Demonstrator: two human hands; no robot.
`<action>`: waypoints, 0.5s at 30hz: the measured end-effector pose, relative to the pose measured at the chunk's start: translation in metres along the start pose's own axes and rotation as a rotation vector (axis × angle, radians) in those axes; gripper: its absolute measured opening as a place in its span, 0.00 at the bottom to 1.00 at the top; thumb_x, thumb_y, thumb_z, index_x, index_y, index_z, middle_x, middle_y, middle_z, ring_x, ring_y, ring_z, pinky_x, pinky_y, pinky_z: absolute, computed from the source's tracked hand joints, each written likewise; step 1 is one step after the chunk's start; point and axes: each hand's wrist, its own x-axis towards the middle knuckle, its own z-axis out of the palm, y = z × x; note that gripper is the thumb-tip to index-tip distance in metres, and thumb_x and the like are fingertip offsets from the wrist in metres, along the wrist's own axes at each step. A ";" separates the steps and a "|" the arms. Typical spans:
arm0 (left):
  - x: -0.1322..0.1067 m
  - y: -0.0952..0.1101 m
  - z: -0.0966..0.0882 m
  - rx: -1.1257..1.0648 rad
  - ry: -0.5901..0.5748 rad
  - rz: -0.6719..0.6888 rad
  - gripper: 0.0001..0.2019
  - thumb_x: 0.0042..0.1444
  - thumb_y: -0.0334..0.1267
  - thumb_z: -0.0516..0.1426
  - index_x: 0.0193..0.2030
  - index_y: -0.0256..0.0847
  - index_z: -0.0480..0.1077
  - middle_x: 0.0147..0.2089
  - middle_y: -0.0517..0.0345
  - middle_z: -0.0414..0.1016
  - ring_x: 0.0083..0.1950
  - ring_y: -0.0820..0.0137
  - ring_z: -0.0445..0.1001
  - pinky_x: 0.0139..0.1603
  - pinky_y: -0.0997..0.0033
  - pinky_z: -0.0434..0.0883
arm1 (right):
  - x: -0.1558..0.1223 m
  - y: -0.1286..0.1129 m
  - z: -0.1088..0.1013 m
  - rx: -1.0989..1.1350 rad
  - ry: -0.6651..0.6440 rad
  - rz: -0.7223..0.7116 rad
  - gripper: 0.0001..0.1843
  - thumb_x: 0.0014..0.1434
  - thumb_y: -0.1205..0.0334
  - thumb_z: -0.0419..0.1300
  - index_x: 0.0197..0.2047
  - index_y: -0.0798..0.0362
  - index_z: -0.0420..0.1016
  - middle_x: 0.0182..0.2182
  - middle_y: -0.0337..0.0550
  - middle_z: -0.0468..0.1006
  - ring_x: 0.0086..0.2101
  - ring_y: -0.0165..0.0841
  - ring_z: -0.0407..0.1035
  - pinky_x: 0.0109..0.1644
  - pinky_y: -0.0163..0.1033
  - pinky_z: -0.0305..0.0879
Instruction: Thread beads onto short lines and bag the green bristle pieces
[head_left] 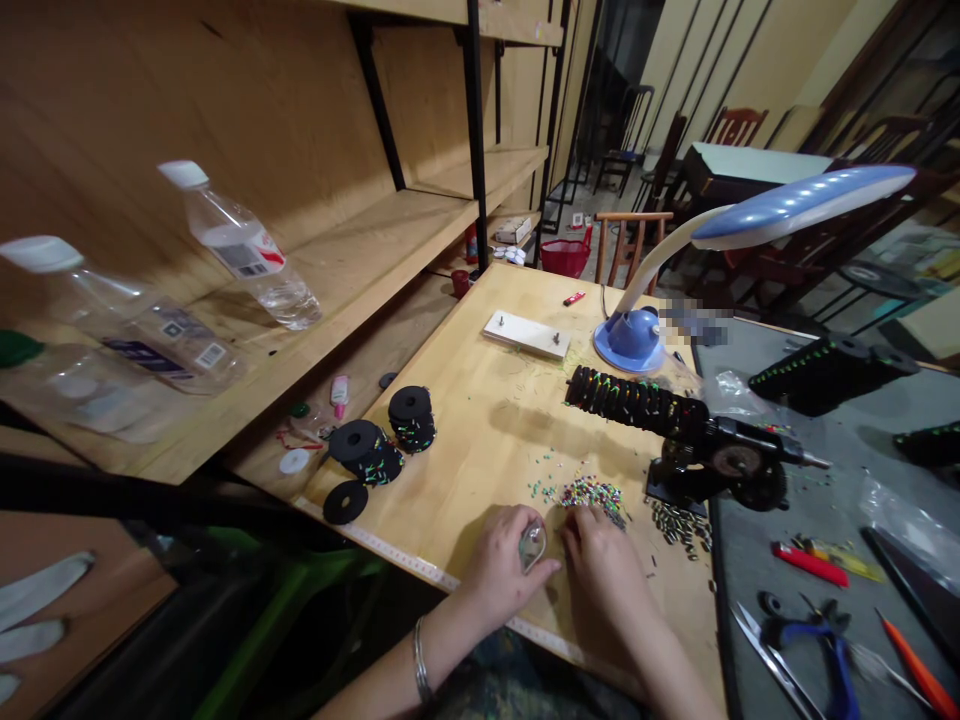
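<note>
My left hand [499, 562] is closed around a small clear round container [533, 546], its opening tilted up. Just right of it, my right hand [606, 562] rests low over the table with its fingers curled together. Whatever those fingers pinch, if anything, is hidden. A loose pile of tiny multicoloured bead-like pieces [592, 490] lies right beyond the right fingertips, with some green ones scattered to its left. To the right of the pile are many small dark metallic pieces [681, 527].
A black hand-cranked device [739, 458] carries a ridged black roll [626, 398] over the table. Black disc stacks [364, 455] stand at left. Behind are a blue lamp [630, 338] and a white board with bolts [526, 335]. Scissors [769, 655] and blue-handled pliers [832, 650] lie right.
</note>
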 end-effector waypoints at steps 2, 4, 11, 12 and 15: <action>0.000 0.000 0.000 -0.004 -0.007 -0.002 0.14 0.46 0.31 0.64 0.38 0.42 0.66 0.37 0.57 0.72 0.40 0.63 0.70 0.43 0.64 0.68 | 0.000 0.001 0.001 0.008 0.003 0.005 0.09 0.64 0.72 0.53 0.40 0.57 0.74 0.40 0.53 0.78 0.38 0.38 0.73 0.40 0.37 0.61; 0.000 0.000 0.000 -0.005 -0.015 -0.007 0.14 0.47 0.31 0.64 0.38 0.43 0.65 0.37 0.57 0.71 0.40 0.63 0.70 0.43 0.64 0.68 | 0.001 0.001 0.003 0.010 -0.003 0.015 0.09 0.64 0.72 0.53 0.40 0.57 0.74 0.39 0.52 0.79 0.38 0.39 0.74 0.39 0.37 0.61; 0.000 -0.001 0.001 -0.003 0.004 0.012 0.14 0.46 0.31 0.64 0.39 0.43 0.66 0.37 0.57 0.72 0.41 0.62 0.70 0.43 0.64 0.67 | 0.002 0.004 0.002 0.050 0.008 0.035 0.09 0.63 0.71 0.53 0.37 0.58 0.75 0.35 0.52 0.80 0.36 0.38 0.75 0.37 0.36 0.62; 0.000 -0.002 0.001 0.000 0.005 0.014 0.14 0.46 0.31 0.64 0.39 0.43 0.66 0.38 0.57 0.72 0.41 0.62 0.70 0.43 0.64 0.67 | 0.001 0.004 0.000 0.088 0.015 0.028 0.09 0.64 0.69 0.53 0.36 0.56 0.74 0.34 0.50 0.80 0.35 0.37 0.75 0.36 0.35 0.62; -0.001 -0.003 0.002 0.011 0.003 0.025 0.14 0.46 0.30 0.62 0.40 0.43 0.66 0.39 0.56 0.73 0.43 0.61 0.71 0.43 0.64 0.68 | -0.005 0.000 -0.004 0.309 0.066 -0.041 0.08 0.63 0.63 0.54 0.34 0.53 0.73 0.30 0.43 0.79 0.32 0.35 0.73 0.34 0.34 0.63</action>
